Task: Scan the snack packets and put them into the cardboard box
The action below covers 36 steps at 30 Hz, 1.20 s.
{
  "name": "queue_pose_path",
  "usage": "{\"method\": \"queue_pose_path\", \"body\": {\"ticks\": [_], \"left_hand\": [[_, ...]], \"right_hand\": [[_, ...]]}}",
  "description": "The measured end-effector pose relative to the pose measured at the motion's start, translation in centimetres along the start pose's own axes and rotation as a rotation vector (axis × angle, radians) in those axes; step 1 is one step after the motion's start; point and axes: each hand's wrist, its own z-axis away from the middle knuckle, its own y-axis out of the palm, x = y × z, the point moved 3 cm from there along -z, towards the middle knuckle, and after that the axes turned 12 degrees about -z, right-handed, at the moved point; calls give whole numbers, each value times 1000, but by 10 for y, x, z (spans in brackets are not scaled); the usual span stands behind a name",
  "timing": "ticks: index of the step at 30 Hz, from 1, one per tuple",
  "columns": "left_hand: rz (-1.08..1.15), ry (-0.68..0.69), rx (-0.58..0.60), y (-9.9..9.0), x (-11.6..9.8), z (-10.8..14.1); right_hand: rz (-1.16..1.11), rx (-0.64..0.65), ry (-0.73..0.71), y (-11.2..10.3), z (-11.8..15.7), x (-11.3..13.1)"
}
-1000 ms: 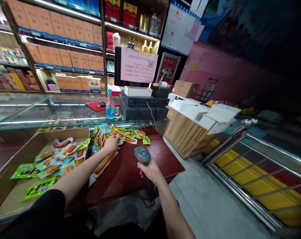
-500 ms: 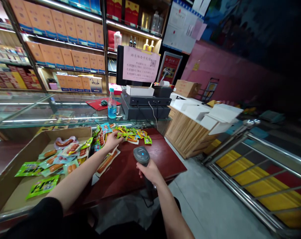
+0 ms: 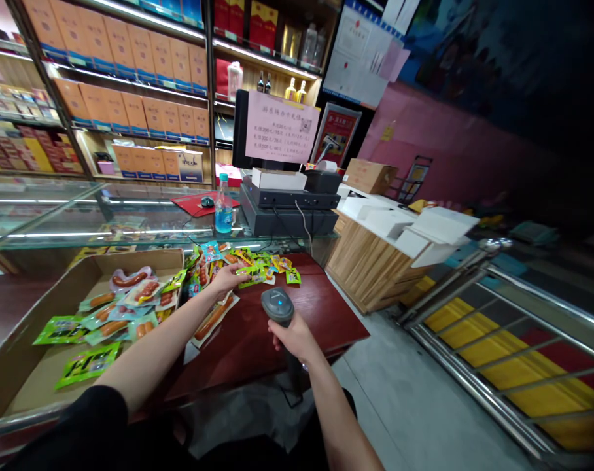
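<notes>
My left hand [image 3: 227, 280] reaches over the pile of snacks, its fingers closed at the edge of a green snack packet [image 3: 251, 275]. Around it lie several small colourful packets [image 3: 211, 251] on the dark red table. A long packaged sausage [image 3: 215, 320] lies below my left wrist. In my right hand [image 3: 295, 337] is a grey handheld barcode scanner [image 3: 278, 306], gripped by its handle with a small blue light showing on top. On the left stands an open cardboard box [image 3: 17, 350] with packaged sausages [image 3: 99, 320] and green packets in it.
Behind the table runs a glass counter [image 3: 130, 229] with a blue drink bottle [image 3: 223, 209], a mouse [image 3: 207, 201] and a monitor [image 3: 241, 131] with a pink notice. A wooden cabinet [image 3: 366, 261] and metal railing [image 3: 532, 288] stand to the right.
My left hand has shifted slightly, and the green packet at its fingertips shows more fully. The scanner in my right hand has barely moved. The view has shifted a little.
</notes>
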Motion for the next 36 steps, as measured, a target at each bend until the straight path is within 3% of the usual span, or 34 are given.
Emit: {"method": "queue_pose_path", "body": {"ticks": [9,26,31,36], "left_hand": [[54,65,129,5,-12,9],[29,45,90,-2,-14,8],[68,55,19,-40,-17,13],[12,57,-127,-116,-18,43]], "right_hand": [[20,0,-25,-1,-3,-4],[49,42,-29,4,-6,-3],[81,139,-24,26,-16,5],[94,263,-10,67,-28,15]]}}
